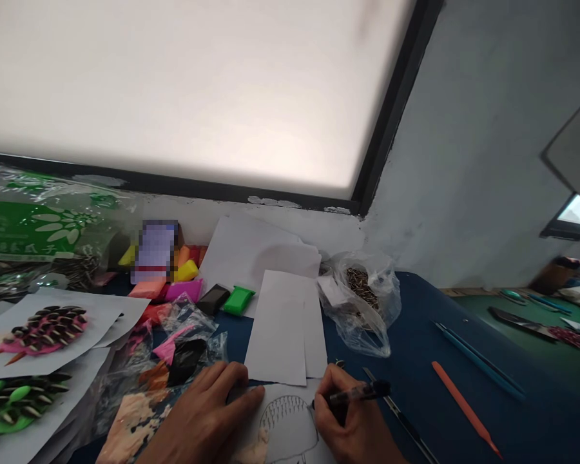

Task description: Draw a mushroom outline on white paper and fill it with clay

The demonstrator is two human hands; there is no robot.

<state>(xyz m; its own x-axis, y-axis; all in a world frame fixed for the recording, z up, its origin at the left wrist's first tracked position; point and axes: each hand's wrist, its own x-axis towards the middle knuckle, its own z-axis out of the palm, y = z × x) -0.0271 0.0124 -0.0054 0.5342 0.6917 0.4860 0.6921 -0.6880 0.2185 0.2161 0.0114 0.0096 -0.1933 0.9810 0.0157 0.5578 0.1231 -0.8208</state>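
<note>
Two hands work on a drawing paper (290, 425) at the near desk (415, 335) edge: the left hand (207, 419) lies flat on it, the right hand (352, 425) grips a black pen (355, 392). Outlining seems underway; continuing calls for a steady sheet.

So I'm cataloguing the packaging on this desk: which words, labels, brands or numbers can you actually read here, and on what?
Green seed bag: white printed characters under a flower emblem, too blurred to quote; the last may be "子".
Small card by the clay blocks: pixelated, unreadable.
Pen in the right hand: no legible marking.
Drawing sheet under the left hand: a sketch, no words.
</note>
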